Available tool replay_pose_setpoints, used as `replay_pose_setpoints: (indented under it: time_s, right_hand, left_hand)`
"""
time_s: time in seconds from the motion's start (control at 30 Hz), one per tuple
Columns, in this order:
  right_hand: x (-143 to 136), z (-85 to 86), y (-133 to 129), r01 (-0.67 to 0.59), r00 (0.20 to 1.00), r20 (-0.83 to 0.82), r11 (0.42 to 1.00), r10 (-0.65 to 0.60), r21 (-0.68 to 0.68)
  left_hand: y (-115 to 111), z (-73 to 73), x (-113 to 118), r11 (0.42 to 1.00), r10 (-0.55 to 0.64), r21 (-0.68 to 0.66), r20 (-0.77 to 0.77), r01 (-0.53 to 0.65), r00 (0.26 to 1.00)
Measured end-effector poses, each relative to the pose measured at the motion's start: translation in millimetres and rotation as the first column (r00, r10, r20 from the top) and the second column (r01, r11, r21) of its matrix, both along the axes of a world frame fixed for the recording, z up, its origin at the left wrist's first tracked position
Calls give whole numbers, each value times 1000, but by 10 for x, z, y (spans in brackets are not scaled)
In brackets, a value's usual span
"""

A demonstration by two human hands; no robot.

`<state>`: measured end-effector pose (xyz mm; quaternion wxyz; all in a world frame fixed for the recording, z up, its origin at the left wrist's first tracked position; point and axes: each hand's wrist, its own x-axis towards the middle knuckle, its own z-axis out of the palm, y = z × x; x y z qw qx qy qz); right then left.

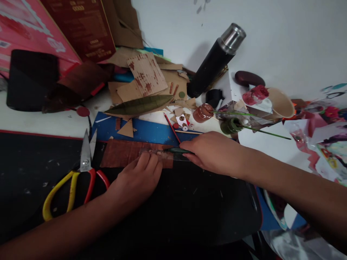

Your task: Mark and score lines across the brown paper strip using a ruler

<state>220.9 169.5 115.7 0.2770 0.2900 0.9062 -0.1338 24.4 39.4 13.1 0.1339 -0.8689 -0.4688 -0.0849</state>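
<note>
A brown-painted cardboard strip (119, 153) lies flat on the black mat, with a clear plastic ruler (168, 155) across its right part. My left hand (142, 169) presses the ruler down onto the strip, its fingers bent and close together. In my right hand (214, 153), thumb and fingers pinch a slim dark green pen-like tool (175, 150). The tool's tip rests at the strip near the ruler's edge; whether it is a pen or a blade is too dim to tell. Scissors (86, 162) with yellow and red handles lie open left of the strip.
Behind the strip lie a red pencil (172, 128), cardboard scraps (126, 129) and a green painted leaf shape (141, 104). Paint jars, brown (203, 112) and green (230, 126), stand at the back right. A black thermos (214, 61) leans there, near a paper cup (282, 103).
</note>
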Motion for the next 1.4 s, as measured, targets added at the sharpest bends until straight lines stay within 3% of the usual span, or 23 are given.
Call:
replay_pose_setpoints:
  time_s: [0.23, 1.4]
  right_hand:
    - [-24, -40, 51, -54, 998, -32, 998, 55, 28]
    - [-42, 78, -55, -15, 997, 81, 1000, 14, 22]
  left_hand:
    - [1, 9, 0, 1000, 8, -3, -10, -8, 1000]
    - [-6, 12, -10, 1000, 6, -16, -6, -6, 1000]
